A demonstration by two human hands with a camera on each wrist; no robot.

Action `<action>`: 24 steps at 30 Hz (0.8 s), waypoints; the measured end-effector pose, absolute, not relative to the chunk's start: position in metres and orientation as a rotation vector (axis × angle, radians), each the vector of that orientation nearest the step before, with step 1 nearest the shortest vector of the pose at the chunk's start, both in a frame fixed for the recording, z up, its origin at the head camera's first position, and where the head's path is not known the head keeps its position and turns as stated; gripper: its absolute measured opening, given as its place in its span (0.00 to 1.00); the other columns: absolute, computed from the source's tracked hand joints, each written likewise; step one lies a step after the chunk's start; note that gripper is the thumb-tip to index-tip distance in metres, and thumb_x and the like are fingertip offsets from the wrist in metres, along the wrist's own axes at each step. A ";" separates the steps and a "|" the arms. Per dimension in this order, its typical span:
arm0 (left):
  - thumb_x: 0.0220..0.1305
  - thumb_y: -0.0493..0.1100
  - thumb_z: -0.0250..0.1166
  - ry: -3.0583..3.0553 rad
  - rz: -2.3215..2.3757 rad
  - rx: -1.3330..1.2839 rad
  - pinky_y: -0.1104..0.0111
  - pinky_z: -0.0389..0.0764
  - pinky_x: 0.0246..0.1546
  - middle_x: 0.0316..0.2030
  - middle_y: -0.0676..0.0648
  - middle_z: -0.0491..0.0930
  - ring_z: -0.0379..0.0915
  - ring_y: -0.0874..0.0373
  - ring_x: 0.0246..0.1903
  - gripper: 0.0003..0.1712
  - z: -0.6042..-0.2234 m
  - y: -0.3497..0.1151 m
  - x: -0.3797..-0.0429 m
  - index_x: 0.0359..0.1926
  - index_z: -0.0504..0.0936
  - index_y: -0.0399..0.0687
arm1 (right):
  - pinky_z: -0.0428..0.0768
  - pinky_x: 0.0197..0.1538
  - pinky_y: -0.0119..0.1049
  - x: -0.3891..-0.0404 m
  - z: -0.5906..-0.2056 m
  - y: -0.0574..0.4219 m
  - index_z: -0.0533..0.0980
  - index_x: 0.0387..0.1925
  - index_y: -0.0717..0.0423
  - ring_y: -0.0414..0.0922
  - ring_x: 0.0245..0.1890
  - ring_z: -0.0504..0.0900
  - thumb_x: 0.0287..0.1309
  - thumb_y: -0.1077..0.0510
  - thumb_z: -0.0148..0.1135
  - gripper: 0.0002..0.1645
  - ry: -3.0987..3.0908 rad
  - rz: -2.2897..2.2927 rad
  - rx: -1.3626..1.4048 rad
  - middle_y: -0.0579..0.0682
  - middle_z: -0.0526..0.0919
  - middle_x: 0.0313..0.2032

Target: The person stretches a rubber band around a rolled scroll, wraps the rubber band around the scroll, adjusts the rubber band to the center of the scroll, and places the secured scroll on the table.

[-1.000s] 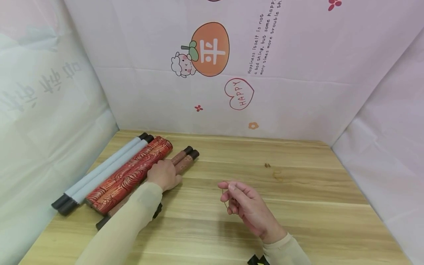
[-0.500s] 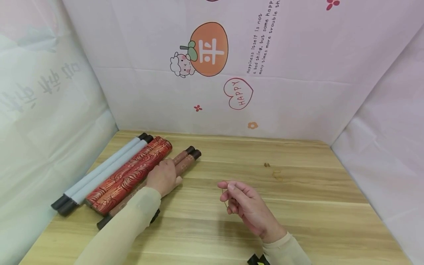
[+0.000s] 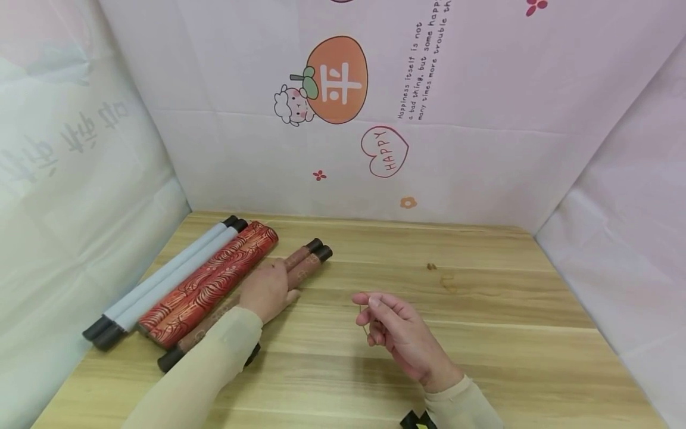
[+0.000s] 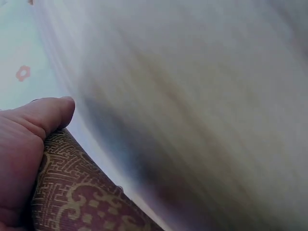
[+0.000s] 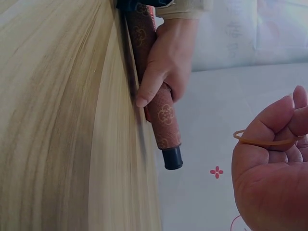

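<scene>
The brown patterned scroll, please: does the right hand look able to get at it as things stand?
Probably yes: nothing seems to stand between the right hand and the brown patterned scroll, whose far end juts past the left hand, though the right holds a rubber band.

Middle gap free, left side packed

Worktop point(image 3: 509, 357) passable between left grip point(image 3: 265, 290) on brown rolls point(image 3: 304, 271) and right grip point(image 3: 402, 336); wide lane right too. Blocking: red rolls point(image 3: 214, 277), pale rolls point(image 3: 178, 279) at left, side by side; far sheet wall point(image 3: 241, 167) behind.
</scene>
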State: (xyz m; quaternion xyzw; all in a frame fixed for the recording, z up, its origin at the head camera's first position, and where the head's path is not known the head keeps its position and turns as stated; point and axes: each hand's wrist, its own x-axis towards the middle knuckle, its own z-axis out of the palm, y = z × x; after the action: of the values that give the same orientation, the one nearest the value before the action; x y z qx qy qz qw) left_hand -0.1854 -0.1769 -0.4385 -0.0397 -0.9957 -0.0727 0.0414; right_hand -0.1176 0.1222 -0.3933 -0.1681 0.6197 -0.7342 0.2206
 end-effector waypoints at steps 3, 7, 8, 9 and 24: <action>0.63 0.63 0.72 -3.025 -0.231 -0.145 0.48 0.86 0.40 0.43 0.33 0.83 0.85 0.39 0.41 0.42 -0.434 -0.171 -0.182 0.58 0.74 0.29 | 0.79 0.36 0.29 -0.118 -0.392 0.124 0.79 0.61 0.55 0.36 0.25 0.71 0.80 0.45 0.51 0.23 1.729 -2.022 -0.460 0.43 0.84 0.38; 0.62 0.60 0.74 -2.942 -0.268 -0.220 0.48 0.86 0.36 0.40 0.33 0.83 0.84 0.40 0.36 0.42 -0.426 -0.162 -0.172 0.58 0.73 0.28 | 0.79 0.36 0.29 -0.118 -0.391 0.126 0.77 0.62 0.57 0.37 0.26 0.72 0.80 0.44 0.50 0.25 1.757 -2.020 -0.445 0.44 0.84 0.38; 0.62 0.60 0.75 -2.919 -0.272 -0.240 0.49 0.86 0.35 0.39 0.33 0.83 0.84 0.40 0.35 0.42 -0.424 -0.160 -0.169 0.58 0.73 0.28 | 0.79 0.36 0.30 -0.118 -0.391 0.127 0.77 0.63 0.57 0.38 0.26 0.72 0.80 0.44 0.50 0.25 1.765 -2.022 -0.439 0.45 0.84 0.39; 0.61 0.59 0.75 -2.896 -0.280 -0.263 0.49 0.86 0.35 0.40 0.33 0.83 0.84 0.41 0.35 0.43 -0.422 -0.157 -0.165 0.59 0.72 0.28 | 0.79 0.36 0.30 -0.118 -0.390 0.127 0.77 0.63 0.57 0.38 0.26 0.72 0.80 0.44 0.51 0.26 1.774 -2.024 -0.431 0.45 0.84 0.39; 0.58 0.57 0.78 -2.653 -0.125 -0.530 0.52 0.86 0.33 0.40 0.36 0.83 0.83 0.44 0.37 0.42 -0.395 -0.136 -0.126 0.60 0.73 0.31 | 0.86 0.47 0.40 -0.116 -0.378 0.146 0.70 0.73 0.52 0.41 0.31 0.81 0.82 0.46 0.45 0.27 1.895 -2.031 -0.451 0.56 0.87 0.54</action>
State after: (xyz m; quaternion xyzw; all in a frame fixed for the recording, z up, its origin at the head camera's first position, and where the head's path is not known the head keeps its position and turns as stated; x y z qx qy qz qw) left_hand -0.1256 -0.1363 -0.3949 -0.1911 -0.9567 -0.0449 0.2151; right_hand -0.1165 0.1460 -0.3783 -0.1581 0.6644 -0.7120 0.1630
